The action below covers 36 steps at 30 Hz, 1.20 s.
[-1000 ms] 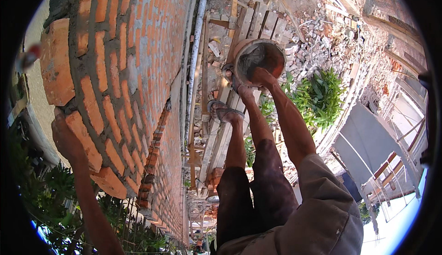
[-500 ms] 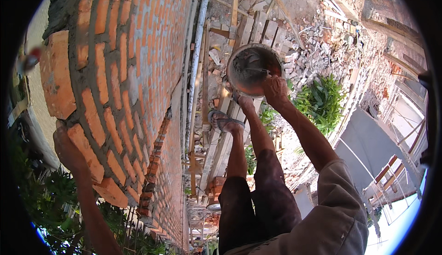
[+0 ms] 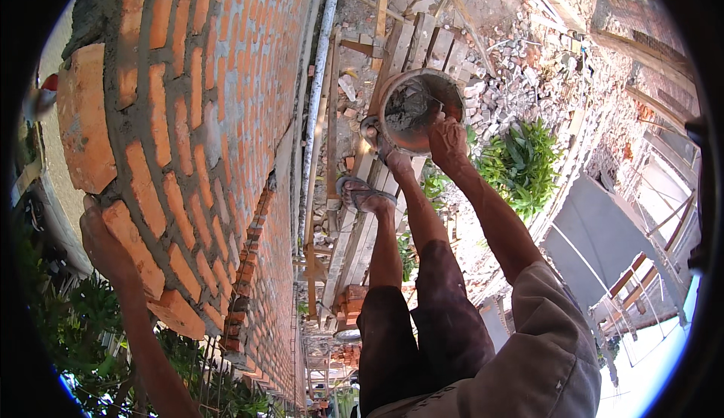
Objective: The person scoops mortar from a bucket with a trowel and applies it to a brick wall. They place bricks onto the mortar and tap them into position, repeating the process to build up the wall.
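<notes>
My left hand (image 3: 107, 246) lies along the outer side of an orange brick (image 3: 133, 248) on top of the wall, fingers stretched toward the joint with a larger brick (image 3: 87, 120). Part of the fingers is hidden by the wall's edge. Low on the right, my right hand (image 3: 449, 146) is closed at the rim of a round bucket (image 3: 388, 127). A thin metal shank shows above the fist, apparently of a trowel (image 3: 440, 109); its blade is hard to make out against the grey mortar (image 3: 407, 112) inside.
My sandalled feet (image 3: 368, 195) stand on wooden planks (image 3: 362, 229) beside the brick wall (image 3: 249, 63). A pale pole (image 3: 326, 56) runs along the wall. Rubble (image 3: 513, 78) and a leafy plant (image 3: 524, 165) lie to the right. Stacked bricks (image 3: 351, 302) sit behind my feet.
My right hand and the trowel have shifted slightly inside the bucket, and more grey mortar shows. My left hand stays by the same brick. The whole view has moved a little.
</notes>
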Available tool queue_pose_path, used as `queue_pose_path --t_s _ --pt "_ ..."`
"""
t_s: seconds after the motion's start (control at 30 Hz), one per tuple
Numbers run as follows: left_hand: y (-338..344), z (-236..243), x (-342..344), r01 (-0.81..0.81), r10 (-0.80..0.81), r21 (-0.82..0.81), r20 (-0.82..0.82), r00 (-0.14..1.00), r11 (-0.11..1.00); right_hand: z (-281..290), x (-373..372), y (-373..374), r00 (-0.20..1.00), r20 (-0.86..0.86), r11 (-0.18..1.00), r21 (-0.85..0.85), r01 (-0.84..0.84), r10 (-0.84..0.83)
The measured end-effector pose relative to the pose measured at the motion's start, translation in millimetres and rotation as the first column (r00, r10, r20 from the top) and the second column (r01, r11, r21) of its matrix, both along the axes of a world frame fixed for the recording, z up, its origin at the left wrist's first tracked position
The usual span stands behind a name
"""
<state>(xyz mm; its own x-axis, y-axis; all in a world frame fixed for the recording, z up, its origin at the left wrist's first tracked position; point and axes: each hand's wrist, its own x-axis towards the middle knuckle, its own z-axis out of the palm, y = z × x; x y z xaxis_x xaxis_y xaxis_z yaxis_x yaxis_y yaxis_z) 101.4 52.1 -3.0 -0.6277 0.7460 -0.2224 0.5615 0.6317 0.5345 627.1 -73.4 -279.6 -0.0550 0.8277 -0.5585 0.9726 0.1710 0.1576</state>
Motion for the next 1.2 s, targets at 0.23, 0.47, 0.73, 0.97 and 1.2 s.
queue_pose_path --t_s 0.23,0.47,0.73,0.97,1.2 --pt "0 1 3 0.011 -0.011 -0.020 -0.019 1.000 1.000 3 -8 -28 0.992 -0.126 0.935 -0.351 -0.048 0.003" --pt "-2 -1 -4 0.011 -0.011 0.000 0.016 1.000 1.000 -24 22 -28 0.844 -0.418 0.933 -0.272 0.237 -0.336" --pt "-1 -1 -12 -0.057 0.055 0.010 0.133 0.990 0.998 -63 39 -46 0.735 -0.607 0.953 -0.172 0.251 -0.303" --pt "0 -2 -11 -0.084 0.080 0.039 0.095 0.992 0.996 -53 70 -40 0.749 -0.489 0.882 -0.382 0.278 -0.448" --pt "2 1 -4 -0.101 0.092 0.049 0.162 0.982 0.994 0 63 -36 0.371 -0.464 0.591 -0.689 0.420 -0.805"
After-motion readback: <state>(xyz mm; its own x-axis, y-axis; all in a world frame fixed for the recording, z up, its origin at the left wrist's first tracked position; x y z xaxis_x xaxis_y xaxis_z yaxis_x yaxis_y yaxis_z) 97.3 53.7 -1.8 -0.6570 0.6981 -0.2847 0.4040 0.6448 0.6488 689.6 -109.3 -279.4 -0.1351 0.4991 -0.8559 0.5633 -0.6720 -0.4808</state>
